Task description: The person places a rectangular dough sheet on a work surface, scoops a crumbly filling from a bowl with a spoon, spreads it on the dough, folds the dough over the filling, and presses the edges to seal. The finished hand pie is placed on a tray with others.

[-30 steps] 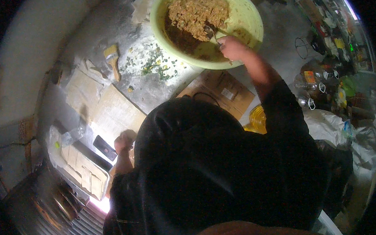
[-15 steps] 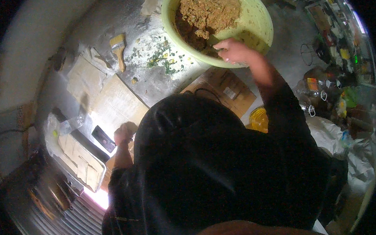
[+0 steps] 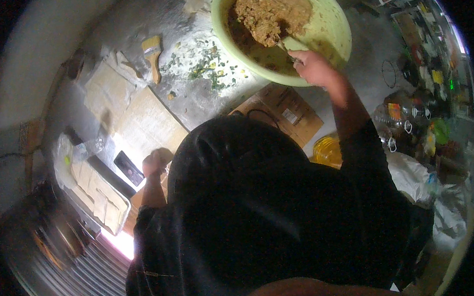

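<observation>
My right hand [image 3: 317, 68] reaches over the near rim of a big pale-green basin [image 3: 334, 22], closed around a thin-handled utensil [image 3: 282, 45]. Its far end meets a heap of brown, chunky filling [image 3: 274, 10] and its head cannot be made out. Far to the left, my left hand [image 3: 152, 163] rests with curled fingers at the near end of a pale, flat dough sheet [image 3: 146, 123]. A dark phone [image 3: 129, 168] lies just left of it. Whatever the left fingers hold, if anything, is hidden.
A wooden-handled brush [image 3: 153, 58] and scattered green and yellow bits [image 3: 210, 71] lie on the floury surface. At left stands a tray [image 3: 128, 211] of flat pale pieces. A cardboard box [image 3: 286, 115], a yellow oil bottle [image 3: 326, 150] and clear jugs [image 3: 400, 111] are near my right arm.
My right hand has moved slightly right and back from the filling, and the utensil's handle now shows. The whole view has shifted a little. My left hand stays in place.
</observation>
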Demonstrator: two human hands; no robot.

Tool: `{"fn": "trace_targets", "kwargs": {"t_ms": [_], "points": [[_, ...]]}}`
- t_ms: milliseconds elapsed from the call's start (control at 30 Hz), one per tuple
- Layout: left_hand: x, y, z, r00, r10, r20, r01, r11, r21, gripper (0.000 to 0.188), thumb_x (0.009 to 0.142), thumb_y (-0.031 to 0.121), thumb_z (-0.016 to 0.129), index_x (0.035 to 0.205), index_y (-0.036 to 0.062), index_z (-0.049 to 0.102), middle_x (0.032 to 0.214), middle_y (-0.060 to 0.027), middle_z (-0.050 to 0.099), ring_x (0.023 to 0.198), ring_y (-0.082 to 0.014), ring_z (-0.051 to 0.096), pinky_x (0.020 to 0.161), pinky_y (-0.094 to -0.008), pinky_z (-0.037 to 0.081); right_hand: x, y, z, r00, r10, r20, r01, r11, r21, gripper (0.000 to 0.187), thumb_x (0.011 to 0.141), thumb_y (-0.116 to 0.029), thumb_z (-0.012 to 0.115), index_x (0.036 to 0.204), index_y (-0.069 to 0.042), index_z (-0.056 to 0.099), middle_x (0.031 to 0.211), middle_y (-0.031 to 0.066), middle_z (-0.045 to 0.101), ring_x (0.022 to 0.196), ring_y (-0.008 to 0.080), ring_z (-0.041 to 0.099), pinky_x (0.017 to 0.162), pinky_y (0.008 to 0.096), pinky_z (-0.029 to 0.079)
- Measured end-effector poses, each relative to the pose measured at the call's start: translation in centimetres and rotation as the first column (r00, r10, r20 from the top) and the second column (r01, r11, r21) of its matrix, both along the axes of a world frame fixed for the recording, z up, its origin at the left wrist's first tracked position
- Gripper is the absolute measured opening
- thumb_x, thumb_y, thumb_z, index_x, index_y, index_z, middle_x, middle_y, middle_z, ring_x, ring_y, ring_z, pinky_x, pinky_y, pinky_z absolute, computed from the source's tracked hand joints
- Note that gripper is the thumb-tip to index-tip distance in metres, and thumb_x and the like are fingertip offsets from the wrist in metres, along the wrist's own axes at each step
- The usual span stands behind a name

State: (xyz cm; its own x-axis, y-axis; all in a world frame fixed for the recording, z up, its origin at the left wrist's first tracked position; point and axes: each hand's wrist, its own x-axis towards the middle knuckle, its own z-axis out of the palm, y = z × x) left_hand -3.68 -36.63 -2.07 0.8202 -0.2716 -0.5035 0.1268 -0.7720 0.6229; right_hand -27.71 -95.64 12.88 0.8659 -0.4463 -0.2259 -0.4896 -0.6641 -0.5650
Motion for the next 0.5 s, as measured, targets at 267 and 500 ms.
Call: {"fn": "trace_targets", "kwargs": {"t_ms": [267, 500], "points": [[0.5, 0.6, -0.6, 0.976, -0.204, 0.071, 0.201, 0.979, 0.044, 0.046, 0.098, 0.044, 0.052, 0.101, 0.0054, 0.076, 0.065, -0.0101, 0.069, 0.049, -0.0188, 0.063, 0.049, -0.0342, 0.051, 0.5, -0.8, 0.8, 0.972, -0.096, -0.212, 0.085, 0.994, -0.062, 0.044, 0.092, -0.006, 0.061, 0.136, -0.01, 0.062, 0.114, 0.0228, 0.07, 0.095, 0.0299, 0.071, 0.086, 0.0368, 0.054], [-0.1, -1.2, 1.3, 0.999, -0.035, 0.003, 0.033, 0.956, 0.293, 0.044, 0.098, 0.043, 0.053, 0.102, 0.0066, 0.076, 0.065, -0.0099, 0.069, 0.048, -0.0189, 0.063, 0.048, -0.0352, 0.051, -0.4, -1.3, -0.1, 0.995, -0.053, -0.082, 0.038, 0.984, -0.176, 0.04, 0.095, -0.011, 0.06, 0.135, -0.008, 0.062, 0.096, 0.0158, 0.073, 0.065, 0.0189, 0.067, 0.066, 0.0362, 0.055]]}}
